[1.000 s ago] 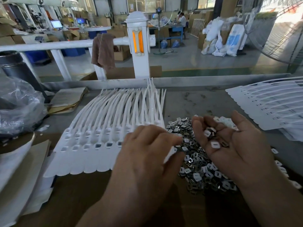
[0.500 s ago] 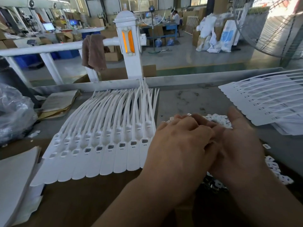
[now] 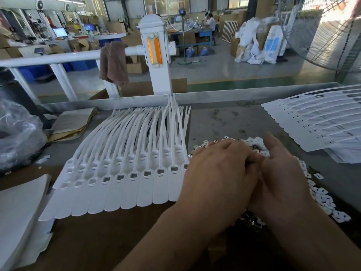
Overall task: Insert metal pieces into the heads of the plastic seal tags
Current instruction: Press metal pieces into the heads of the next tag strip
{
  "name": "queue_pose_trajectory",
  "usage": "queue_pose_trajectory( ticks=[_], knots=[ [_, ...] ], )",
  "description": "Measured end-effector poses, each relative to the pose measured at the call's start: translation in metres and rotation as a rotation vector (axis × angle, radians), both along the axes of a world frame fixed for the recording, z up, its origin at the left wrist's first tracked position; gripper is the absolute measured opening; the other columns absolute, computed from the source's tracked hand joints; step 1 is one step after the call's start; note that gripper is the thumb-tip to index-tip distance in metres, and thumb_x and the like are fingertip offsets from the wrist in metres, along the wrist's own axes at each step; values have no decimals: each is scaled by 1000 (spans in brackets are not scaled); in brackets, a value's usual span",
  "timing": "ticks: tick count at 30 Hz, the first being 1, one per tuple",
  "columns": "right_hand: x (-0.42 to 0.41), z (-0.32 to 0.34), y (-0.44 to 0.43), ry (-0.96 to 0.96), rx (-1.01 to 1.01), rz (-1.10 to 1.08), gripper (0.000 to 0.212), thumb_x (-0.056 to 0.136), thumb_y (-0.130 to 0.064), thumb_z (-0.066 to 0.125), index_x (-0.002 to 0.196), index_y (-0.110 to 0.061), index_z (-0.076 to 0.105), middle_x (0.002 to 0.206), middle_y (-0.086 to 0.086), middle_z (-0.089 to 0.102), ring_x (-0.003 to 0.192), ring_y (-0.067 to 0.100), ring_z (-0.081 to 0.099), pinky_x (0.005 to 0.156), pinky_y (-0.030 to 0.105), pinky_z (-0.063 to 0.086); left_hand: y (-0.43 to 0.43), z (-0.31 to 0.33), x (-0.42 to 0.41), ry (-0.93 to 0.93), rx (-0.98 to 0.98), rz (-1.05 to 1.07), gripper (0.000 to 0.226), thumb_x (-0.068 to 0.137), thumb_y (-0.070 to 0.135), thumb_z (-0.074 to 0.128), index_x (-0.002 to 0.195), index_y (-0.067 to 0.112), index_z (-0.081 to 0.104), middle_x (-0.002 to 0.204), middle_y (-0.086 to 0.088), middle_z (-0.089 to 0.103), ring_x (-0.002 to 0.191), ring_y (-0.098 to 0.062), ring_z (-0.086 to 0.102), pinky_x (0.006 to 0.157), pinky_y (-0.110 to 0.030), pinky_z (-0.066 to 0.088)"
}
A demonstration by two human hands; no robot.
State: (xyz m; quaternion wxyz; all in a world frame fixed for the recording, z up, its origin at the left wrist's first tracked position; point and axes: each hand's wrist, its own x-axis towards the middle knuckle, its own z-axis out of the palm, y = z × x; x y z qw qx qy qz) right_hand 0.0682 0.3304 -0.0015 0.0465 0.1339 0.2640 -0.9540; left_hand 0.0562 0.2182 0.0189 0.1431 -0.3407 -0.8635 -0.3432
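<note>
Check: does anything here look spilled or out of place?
Yes. Small white pieces lie strewn to the right of the right hand, and a few tag tails cross askew at the far end.

Bright daylight pours in far beyond the right hand (image 3: 283,178), blowing out white behind the fan (image 3: 322,36). Bench (image 3: 224,122) is dimmer, with soft-edged shadow pooling under both wrists. Tags (image 3: 125,173) beside the left hand (image 3: 218,178) are lit evenly. Rail (image 3: 48,59) bows, corners smear, and the far hall is soft.
</note>
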Motion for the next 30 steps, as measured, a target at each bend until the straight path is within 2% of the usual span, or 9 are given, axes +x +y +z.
queue_pose_trajectory(
  ticks=[4, 5, 6, 7, 9, 11, 14, 21, 30],
  knots=[
    [-2, -4, -2, -5, -7, 27, 67, 97, -51, 41, 111, 10, 69, 127, 29, 62, 119, 34, 63, 107, 47, 44, -4, 1, -2, -115, 117, 33, 7, 92, 37, 54, 88, 32, 57, 86, 14, 59, 78, -2, 57, 69, -30, 51],
    [-3, -3, -3, 1, 1, 21, 60, 98, -45, 44, 104, 7, 73, 115, 28, 69, 104, 32, 70, 95, 45, 54, -4, 2, -2, -109, 134, 44, 6, 92, 37, 53, 89, 33, 56, 85, 16, 59, 77, 0, 57, 67, -28, 52],
    [-3, -1, -5, 0, 32, 12, 51, 99, -38, 46, 92, 3, 76, 94, 24, 74, 81, 27, 74, 72, 40, 62, -5, 4, -3, -104, 154, 57, 5, 92, 37, 53, 89, 35, 55, 84, 17, 59, 77, 2, 57, 65, -25, 52],
    [-2, 1, -7, -14, 94, -5, 44, 98, -32, 49, 78, -2, 75, 72, 14, 71, 58, 20, 69, 49, 32, 57, -7, 6, -4, -111, 178, 67, 3, 92, 37, 54, 89, 36, 54, 83, 18, 59, 77, 3, 57, 62, -22, 52],
    [-1, 4, -10, 1, 247, -29, 34, 95, -25, 54, 68, -9, 68, 55, 2, 53, 37, 9, 46, 31, 19, 35, -9, 8, -6, -151, 228, 69, 5, 91, 35, 56, 87, 38, 54, 83, 20, 61, 77, 5, 59, 58, -16, 51],
    [0, 4, -9, 83, 336, 3, 23, 95, -27, 54, 83, -11, 64, 55, -2, 45, 36, 6, 35, 31, 15, 24, -13, 10, -8, -204, 266, 47, 8, 90, 32, 58, 84, 37, 56, 82, 21, 63, 75, 7, 60, 57, -9, 46],
    [3, 3, -8, 140, 454, 14, 21, 99, -31, 52, 101, -12, 60, 55, -1, 45, 36, 8, 31, 32, 15, 24, -17, 10, -9, -235, 275, 24, 10, 91, 30, 58, 83, 37, 58, 79, 19, 65, 75, 5, 62, 58, -5, 43],
    [6, 3, -13, 188, 701, -133, 43, 100, -35, 50, 65, -11, 57, 47, 6, 36, 37, 18, 24, 36, 19, 20, -22, 6, -12, -184, 270, 74, 9, 91, 29, 61, 85, 36, 59, 86, 28, 63, 79, 11, 60, 65, -3, 42],
    [9, 3, -17, 235, 775, -142, 32, 100, -22, 52, 71, -11, 59, 53, 6, 39, 36, 14, 26, 36, 18, 23, -26, 1, -9, -201, 319, 90, 15, 90, 26, 62, 84, 39, 62, 83, 27, 65, 80, 11, 60, 62, -1, 41]
  ],
)
